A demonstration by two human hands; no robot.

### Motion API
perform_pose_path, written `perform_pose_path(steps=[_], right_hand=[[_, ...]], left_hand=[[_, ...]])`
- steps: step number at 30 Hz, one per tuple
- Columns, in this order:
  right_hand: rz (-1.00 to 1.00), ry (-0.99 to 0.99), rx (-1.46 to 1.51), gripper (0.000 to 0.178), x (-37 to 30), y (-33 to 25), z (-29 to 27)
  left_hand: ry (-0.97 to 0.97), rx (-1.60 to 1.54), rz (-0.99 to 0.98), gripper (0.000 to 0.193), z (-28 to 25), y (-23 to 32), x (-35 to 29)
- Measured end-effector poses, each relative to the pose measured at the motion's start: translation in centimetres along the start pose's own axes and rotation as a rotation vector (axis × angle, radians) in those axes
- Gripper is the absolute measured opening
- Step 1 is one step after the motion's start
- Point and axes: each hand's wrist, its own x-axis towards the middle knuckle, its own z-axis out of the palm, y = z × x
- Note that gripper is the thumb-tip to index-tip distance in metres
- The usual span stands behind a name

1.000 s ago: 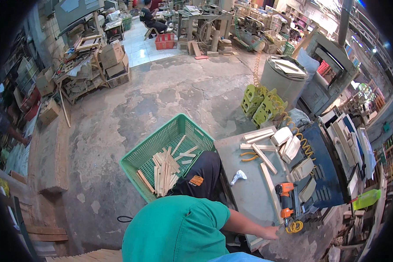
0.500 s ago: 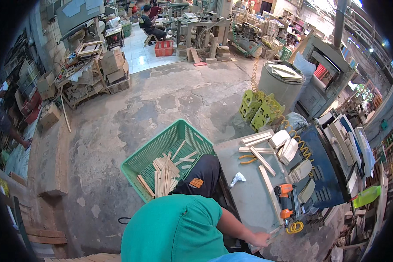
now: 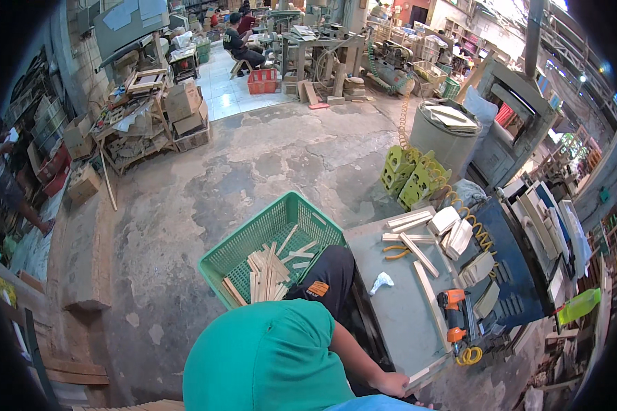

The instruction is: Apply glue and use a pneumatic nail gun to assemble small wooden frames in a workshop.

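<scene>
My left hand (image 3: pixel 393 384) reaches from the green sleeve to the near corner of the grey worktable (image 3: pixel 408 322). Its fingers close around the end of a thin pale wooden strip (image 3: pixel 419 375). My right hand is out of sight below the lower edge. Near the strip lies an orange and black nail gun (image 3: pixel 455 316) with a coiled yellow hose. A long wooden strip (image 3: pixel 432 301) runs beside it. Farther up the table are pliers with orange handles (image 3: pixel 395 253), a crumpled white scrap (image 3: pixel 382 282), several wooden strips (image 3: pixel 410 218) and pale wooden blocks (image 3: pixel 455 236).
Left of my knee, a green plastic basket (image 3: pixel 214 264) holds many wooden sticks (image 3: pixel 267 272). Beyond the table stand yellow-green perforated parts (image 3: pixel 418 179) and a large grey drum (image 3: pixel 440 137). A seated person (image 3: pixel 238 42) is far off; another person (image 3: pixel 10 178) stands at the far left.
My left hand has moved slightly left and down, toward me, with the thin strip. My view has shifted a little, so the basket and table appear lower and farther right.
</scene>
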Motion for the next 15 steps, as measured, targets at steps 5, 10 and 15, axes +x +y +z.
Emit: perform_pose_path(steps=[5, 10, 15], right_hand=[[-0.677, -0.216, -0.658, 0.023, 1.4, 4.1, -1.5], [-0.128, -0.143, 0.096, 0.012, 1.2, 6.1, -2.9], [-0.430, -0.069, -0.133, 0.019, 3.6, 9.3, -6.7]], left_hand=[[0.308, 0.088, 0.250, 0.044, 2.4, -4.7, 5.5], [0.389, 0.134, 0.297, 0.034, 2.4, -3.9, 4.7], [0.415, 0.092, 0.239, 0.035, 2.7, -4.9, 4.6]])
